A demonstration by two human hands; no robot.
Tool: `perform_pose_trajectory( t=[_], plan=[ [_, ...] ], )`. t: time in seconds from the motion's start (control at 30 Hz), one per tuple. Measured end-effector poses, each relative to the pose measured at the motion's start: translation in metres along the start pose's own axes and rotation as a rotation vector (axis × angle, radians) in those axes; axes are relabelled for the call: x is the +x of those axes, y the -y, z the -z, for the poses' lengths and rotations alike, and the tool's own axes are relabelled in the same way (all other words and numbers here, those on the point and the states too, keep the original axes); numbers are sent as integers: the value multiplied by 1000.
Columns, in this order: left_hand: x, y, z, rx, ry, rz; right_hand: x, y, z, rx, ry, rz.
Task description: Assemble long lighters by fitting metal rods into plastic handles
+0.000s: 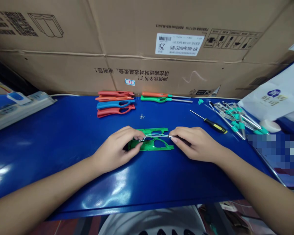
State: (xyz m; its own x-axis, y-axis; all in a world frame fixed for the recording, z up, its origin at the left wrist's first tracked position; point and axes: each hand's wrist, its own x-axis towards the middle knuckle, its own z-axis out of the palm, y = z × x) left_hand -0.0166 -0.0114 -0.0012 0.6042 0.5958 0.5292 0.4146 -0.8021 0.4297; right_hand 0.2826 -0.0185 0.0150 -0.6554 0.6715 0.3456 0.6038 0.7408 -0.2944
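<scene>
Two green lighter casing halves point(166, 146) lie on the blue table, inner sides up. Over them my left hand point(121, 143) pinches one end of a thin wired lighter core point(156, 135), thumb and fingertips close together. At the core's other end, my right hand point(196, 142) is closed around it near a dark rod-like part point(185, 140), most of which is hidden by the fingers. White wires run between the two hands, above the casing. The left hand covers the left ends of the green halves.
Red and blue casings point(115, 104) stand beyond my hands, beside small screws point(141, 116). Assembled lighters point(159, 98) lie by the cardboard box point(127, 62). A screwdriver point(214, 125), metal-tubed cores point(237, 117) and a white bag point(271, 91) are right; a power strip point(26, 104) is left.
</scene>
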Motion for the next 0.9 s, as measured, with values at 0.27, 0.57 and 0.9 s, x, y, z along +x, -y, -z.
perform_pose_trajectory(
  t=[0.27,0.57,0.9],
  plan=[
    [1,-3,1,-24,-37,-9,2,1,3,2,128,-142],
    [1,-5,4,-16,-27,-55,1,-3,9,67,198,-66],
    [2,-2,2,7,-4,-14,-1,-4,10,80,210,-53]
  ],
)
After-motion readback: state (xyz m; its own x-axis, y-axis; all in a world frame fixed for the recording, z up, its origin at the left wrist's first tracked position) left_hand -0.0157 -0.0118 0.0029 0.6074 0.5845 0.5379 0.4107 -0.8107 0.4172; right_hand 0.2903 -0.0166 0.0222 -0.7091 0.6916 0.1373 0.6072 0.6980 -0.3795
